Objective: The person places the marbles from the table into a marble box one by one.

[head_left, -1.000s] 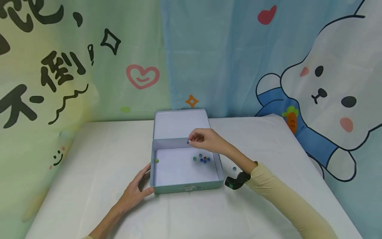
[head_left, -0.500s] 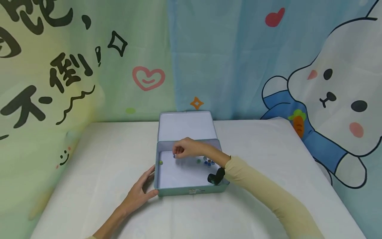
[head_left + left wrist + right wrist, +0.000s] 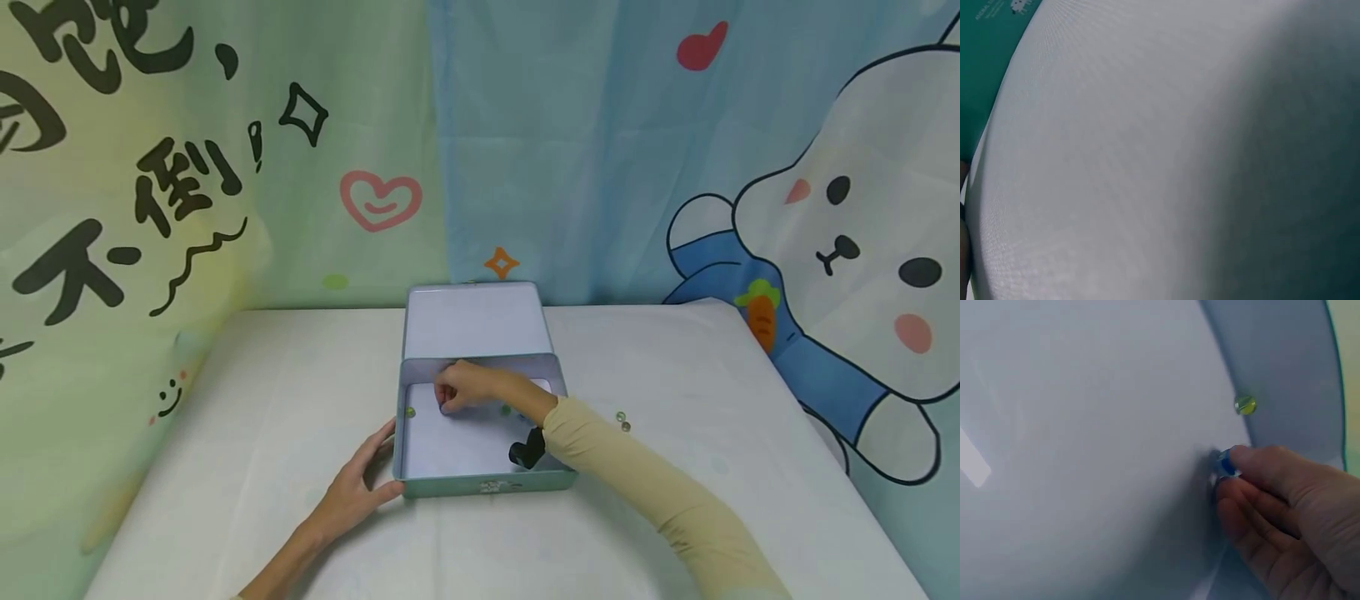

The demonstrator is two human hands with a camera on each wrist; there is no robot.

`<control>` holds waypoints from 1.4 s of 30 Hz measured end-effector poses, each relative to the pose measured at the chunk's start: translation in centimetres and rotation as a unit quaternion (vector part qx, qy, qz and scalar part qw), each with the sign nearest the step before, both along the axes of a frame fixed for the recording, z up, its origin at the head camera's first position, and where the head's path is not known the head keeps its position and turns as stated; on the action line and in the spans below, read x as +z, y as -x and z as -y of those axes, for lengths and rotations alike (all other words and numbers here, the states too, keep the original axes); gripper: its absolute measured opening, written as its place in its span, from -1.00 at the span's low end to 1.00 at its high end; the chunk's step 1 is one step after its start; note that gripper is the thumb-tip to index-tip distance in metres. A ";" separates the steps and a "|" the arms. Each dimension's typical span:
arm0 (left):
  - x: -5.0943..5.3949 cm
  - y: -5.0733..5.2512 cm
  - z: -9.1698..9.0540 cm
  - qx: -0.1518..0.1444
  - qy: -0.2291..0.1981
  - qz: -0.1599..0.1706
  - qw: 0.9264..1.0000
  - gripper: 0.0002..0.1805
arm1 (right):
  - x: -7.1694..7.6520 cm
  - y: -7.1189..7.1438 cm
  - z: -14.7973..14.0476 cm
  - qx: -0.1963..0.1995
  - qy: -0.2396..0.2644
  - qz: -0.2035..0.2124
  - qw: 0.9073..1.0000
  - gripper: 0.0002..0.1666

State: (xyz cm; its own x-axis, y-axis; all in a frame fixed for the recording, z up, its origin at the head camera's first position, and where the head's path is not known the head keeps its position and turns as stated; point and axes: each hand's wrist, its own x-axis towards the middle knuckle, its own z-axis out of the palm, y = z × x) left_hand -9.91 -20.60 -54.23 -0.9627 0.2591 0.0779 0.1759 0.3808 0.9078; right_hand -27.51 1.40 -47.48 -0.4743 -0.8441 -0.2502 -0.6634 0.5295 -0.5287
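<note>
An open green tin box (image 3: 487,485) stands on the table in the head view. Inside it, toward the left back, my right hand (image 3: 471,386) pinches a blue marble (image 3: 1225,464) between thumb and fingertips, low over the white floor. A yellow-green marble (image 3: 1245,405) lies beside the left wall, just past those fingertips. Farther right, a green marble (image 3: 506,410) shows under my forearm, which mostly hides the others there. My left hand (image 3: 352,493) rests against the box's front left corner, fingers extended along the side and thumb at the front.
The box's lid (image 3: 476,322) leans back, hinged at the rear. Right of the box, by my sleeve, two small marbles (image 3: 623,422) lie on the white tablecloth (image 3: 315,375). A black wrist camera (image 3: 528,450) hangs over the box's right part. A printed curtain (image 3: 517,150) hangs behind.
My right hand has moved left and down into the box, carrying the marble. The left hand stays at the corner. The head view has shifted slightly.
</note>
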 end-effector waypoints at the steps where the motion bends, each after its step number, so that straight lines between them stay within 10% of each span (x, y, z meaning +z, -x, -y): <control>1: 0.0 0.0 0.0 0.000 0.001 -0.001 1.000 -0.05 | -0.2 0.0 0.0 -0.003 -0.001 0.001 1.000 -0.95; 20: 0.2 -0.1 -0.2 0.008 0.004 0.014 1.000 -0.06 | -0.8 -0.2 -0.4 -0.052 0.000 -0.007 0.999 -0.88; 42: 0.1 0.0 -0.1 -0.007 -0.002 0.002 1.000 -0.04 | 5.3 -3.3 -8.1 -0.105 0.121 0.005 0.987 -0.72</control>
